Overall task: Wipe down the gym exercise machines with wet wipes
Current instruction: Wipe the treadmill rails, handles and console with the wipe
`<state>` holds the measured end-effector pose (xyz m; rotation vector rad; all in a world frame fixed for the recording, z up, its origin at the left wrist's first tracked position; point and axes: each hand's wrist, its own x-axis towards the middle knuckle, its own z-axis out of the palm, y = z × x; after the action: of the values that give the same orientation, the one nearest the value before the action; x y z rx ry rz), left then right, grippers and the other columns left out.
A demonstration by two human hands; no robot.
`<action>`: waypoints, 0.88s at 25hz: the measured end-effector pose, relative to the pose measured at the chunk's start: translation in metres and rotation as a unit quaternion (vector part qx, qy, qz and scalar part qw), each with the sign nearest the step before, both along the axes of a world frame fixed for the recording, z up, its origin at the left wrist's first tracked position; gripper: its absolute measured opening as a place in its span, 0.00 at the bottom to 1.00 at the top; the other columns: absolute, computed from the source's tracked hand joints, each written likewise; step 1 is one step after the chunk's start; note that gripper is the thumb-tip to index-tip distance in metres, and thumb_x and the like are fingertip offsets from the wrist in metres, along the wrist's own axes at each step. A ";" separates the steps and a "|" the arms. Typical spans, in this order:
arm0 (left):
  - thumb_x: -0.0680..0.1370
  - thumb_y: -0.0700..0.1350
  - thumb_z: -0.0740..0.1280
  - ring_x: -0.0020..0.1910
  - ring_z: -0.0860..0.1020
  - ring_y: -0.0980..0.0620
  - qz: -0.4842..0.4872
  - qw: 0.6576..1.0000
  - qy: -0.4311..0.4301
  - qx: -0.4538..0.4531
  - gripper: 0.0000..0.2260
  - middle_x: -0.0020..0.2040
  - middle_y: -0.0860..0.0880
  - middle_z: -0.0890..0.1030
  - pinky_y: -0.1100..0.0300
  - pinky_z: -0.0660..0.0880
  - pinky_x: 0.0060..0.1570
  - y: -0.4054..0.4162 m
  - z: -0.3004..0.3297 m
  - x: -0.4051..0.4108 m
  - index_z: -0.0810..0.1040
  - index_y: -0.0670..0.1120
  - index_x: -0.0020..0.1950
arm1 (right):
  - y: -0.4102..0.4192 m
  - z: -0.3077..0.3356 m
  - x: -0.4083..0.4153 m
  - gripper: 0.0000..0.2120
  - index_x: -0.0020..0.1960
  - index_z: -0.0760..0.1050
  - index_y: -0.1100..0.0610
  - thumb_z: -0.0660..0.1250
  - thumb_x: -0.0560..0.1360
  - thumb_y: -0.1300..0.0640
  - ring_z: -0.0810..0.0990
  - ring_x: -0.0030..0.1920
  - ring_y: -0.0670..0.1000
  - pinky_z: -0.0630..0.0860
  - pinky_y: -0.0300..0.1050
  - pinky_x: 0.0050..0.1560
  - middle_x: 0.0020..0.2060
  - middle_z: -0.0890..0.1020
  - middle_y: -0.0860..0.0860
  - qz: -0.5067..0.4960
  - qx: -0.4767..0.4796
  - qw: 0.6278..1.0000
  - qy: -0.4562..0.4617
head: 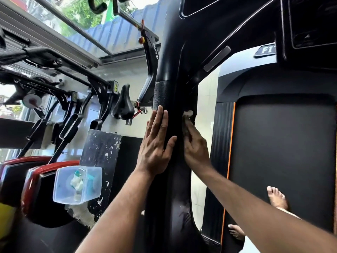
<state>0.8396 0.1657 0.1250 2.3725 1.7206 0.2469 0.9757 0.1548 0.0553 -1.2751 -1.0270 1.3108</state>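
Two bare forearms reach up from the near edge to one black treadmill upright (171,99). One clear plastic tub (77,185) holding wipes sits near left; two exercise bikes (102,99) stand far left, and two bare feet (277,198) rest on the treadmill belt (284,143) at right. Left hand (156,143) lies flat against the upright's left face, fingers straight. Right hand (196,143) presses one white wet wipe (187,114) to the upright's right side, fingers extended over it.
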 end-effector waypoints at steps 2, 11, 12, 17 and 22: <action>0.85 0.48 0.60 0.85 0.49 0.45 0.001 1.000 0.001 0.000 0.31 0.85 0.42 0.50 0.51 0.46 0.83 0.000 0.001 0.000 0.53 0.38 0.84 | 0.012 -0.018 0.008 0.17 0.69 0.79 0.55 0.63 0.82 0.65 0.81 0.63 0.47 0.75 0.40 0.65 0.63 0.82 0.49 -0.056 -0.033 0.995 -0.070; 0.84 0.48 0.62 0.85 0.49 0.44 0.005 1.000 0.001 0.002 0.31 0.85 0.42 0.51 0.54 0.45 0.82 -0.001 0.003 0.002 0.54 0.38 0.84 | 0.095 0.014 0.005 0.08 0.56 0.84 0.57 0.71 0.79 0.56 0.81 0.48 0.44 0.76 0.36 0.52 0.48 0.83 0.48 -0.147 0.008 0.989 -0.005; 0.85 0.48 0.61 0.85 0.49 0.44 0.003 1.000 -0.001 0.001 0.31 0.85 0.42 0.51 0.53 0.46 0.82 -0.001 0.003 0.002 0.54 0.38 0.84 | 0.095 0.013 0.006 0.09 0.57 0.84 0.58 0.70 0.80 0.57 0.81 0.50 0.45 0.76 0.36 0.54 0.49 0.81 0.49 -0.145 0.022 0.989 -0.021; 0.85 0.48 0.60 0.85 0.49 0.44 0.001 1.000 0.001 0.001 0.31 0.85 0.42 0.51 0.52 0.46 0.82 -0.001 0.002 0.002 0.54 0.38 0.84 | 0.080 -0.015 0.006 0.14 0.65 0.80 0.60 0.63 0.81 0.63 0.80 0.56 0.51 0.75 0.39 0.60 0.53 0.79 0.56 -0.090 0.076 0.990 -0.072; 0.85 0.49 0.60 0.85 0.49 0.45 0.005 1.000 -0.003 -0.005 0.31 0.85 0.43 0.50 0.53 0.46 0.82 -0.002 0.002 0.002 0.53 0.39 0.84 | 0.028 -0.067 0.003 0.11 0.63 0.81 0.56 0.66 0.83 0.58 0.81 0.48 0.53 0.78 0.47 0.50 0.50 0.76 0.51 -0.024 -0.098 0.986 -0.129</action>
<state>0.8414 0.1641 0.1274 2.3547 1.7278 0.2450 0.9789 0.1824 -0.0118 -1.6423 -1.0564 1.2559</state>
